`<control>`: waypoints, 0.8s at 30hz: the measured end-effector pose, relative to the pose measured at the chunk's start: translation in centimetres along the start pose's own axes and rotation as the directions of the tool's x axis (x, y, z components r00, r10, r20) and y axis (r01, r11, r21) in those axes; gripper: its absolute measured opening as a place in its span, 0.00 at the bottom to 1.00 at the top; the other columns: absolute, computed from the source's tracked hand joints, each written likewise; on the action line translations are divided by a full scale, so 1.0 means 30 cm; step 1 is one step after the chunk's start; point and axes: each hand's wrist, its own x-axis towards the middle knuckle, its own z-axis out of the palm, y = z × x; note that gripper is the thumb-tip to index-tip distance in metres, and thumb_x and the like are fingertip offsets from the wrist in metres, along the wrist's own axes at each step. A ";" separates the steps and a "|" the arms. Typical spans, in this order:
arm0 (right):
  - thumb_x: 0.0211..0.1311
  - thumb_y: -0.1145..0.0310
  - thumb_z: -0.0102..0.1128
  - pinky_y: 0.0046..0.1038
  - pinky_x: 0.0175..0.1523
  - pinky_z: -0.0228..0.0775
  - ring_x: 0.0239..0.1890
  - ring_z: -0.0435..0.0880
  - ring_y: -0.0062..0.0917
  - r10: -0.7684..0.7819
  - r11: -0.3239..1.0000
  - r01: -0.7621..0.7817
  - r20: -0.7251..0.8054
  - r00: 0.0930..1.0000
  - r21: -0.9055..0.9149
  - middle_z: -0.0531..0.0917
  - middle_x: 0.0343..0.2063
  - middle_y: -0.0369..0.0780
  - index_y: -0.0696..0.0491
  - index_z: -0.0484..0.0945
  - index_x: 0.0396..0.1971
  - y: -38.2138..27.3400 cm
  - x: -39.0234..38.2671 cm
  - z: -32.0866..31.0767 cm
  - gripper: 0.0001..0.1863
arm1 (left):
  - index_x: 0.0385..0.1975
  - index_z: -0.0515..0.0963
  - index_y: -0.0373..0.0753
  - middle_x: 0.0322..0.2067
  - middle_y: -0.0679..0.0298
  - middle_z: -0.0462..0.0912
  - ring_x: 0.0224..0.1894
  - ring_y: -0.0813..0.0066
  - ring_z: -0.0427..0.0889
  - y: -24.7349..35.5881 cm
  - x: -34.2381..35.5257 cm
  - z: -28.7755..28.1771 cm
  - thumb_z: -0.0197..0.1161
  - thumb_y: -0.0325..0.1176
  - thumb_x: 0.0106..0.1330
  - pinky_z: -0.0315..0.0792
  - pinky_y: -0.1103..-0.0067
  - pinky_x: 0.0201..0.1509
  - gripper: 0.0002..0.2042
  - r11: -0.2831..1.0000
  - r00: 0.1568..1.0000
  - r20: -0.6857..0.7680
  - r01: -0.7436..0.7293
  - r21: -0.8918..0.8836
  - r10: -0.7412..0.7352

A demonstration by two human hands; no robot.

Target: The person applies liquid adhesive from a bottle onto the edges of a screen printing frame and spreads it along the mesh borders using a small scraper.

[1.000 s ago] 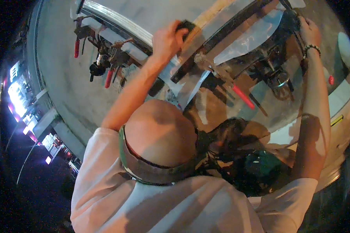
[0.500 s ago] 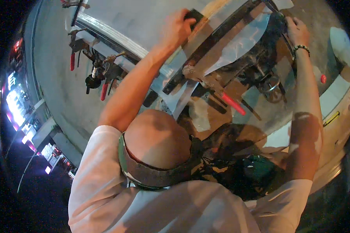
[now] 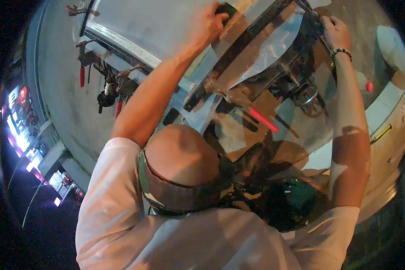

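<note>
My left hand [image 3: 210,26] grips a dark block [image 3: 226,12] over a wooden strip [image 3: 240,9], inside a flat panel [image 3: 153,27] with a silver-edged frame [image 3: 121,46]. A long black bar [image 3: 238,51] runs diagonally beside it. My right hand [image 3: 336,33], below a beaded bracelet at the wrist, has curled fingers on a black metal bracket [image 3: 314,28] at the upper right. Clear plastic sheeting [image 3: 274,49] lies between the bar and the bracket. A clamp with a red handle [image 3: 263,119] sits at the lower end of the bar.
Several more clamps [image 3: 108,90] line the panel's left edge. A metal wheel-like fitting [image 3: 309,101] is below my right hand. A light curved counter edge [image 3: 378,117] runs along the right, with a small red object [image 3: 369,86] near it. Lit signs [image 3: 18,117] show in darkness at far left.
My left hand and the dark block have moved up, away from me. My right hand appears farther up and left, still on the black bracket. The panel and clamps appear shifted slightly left.
</note>
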 end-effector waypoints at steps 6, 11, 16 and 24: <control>0.57 0.42 0.60 0.38 0.49 0.76 0.43 0.85 0.48 -0.069 0.998 0.068 -0.079 0.994 -0.018 0.87 0.38 0.52 0.57 0.84 0.46 0.040 0.012 0.009 0.31 | 0.41 0.82 0.36 0.33 0.49 0.86 0.35 0.51 0.86 -0.020 -0.097 -0.051 0.68 0.36 0.62 0.79 0.65 0.39 0.12 0.993 0.987 0.139 0.090 -0.070 -0.080; 0.58 0.43 0.58 0.41 0.45 0.74 0.39 0.83 0.50 -0.082 0.996 0.084 -0.087 0.993 0.021 0.85 0.35 0.53 0.57 0.82 0.39 0.047 0.007 0.007 0.29 | 0.42 0.81 0.36 0.33 0.50 0.86 0.34 0.53 0.86 0.012 -0.158 -0.103 0.66 0.35 0.63 0.79 0.66 0.42 0.12 0.999 0.967 0.247 0.049 0.023 -0.053; 0.58 0.43 0.57 0.42 0.45 0.74 0.38 0.83 0.50 -0.002 0.999 0.003 0.031 1.000 -0.038 0.85 0.34 0.51 0.56 0.83 0.37 0.006 0.002 -0.016 0.28 | 0.41 0.81 0.37 0.33 0.50 0.86 0.34 0.55 0.87 -0.026 -0.201 -0.121 0.66 0.37 0.64 0.79 0.66 0.42 0.12 0.972 0.968 0.145 0.218 -0.089 -0.204; 0.59 0.45 0.57 0.42 0.43 0.74 0.37 0.83 0.51 -0.017 0.999 0.017 -0.007 1.000 -0.035 0.85 0.32 0.51 0.57 0.82 0.33 -0.013 -0.008 -0.030 0.26 | 0.43 0.81 0.38 0.34 0.51 0.87 0.37 0.53 0.87 0.066 -0.191 -0.165 0.69 0.41 0.62 0.79 0.67 0.40 0.15 0.987 0.963 0.221 0.158 0.001 -0.154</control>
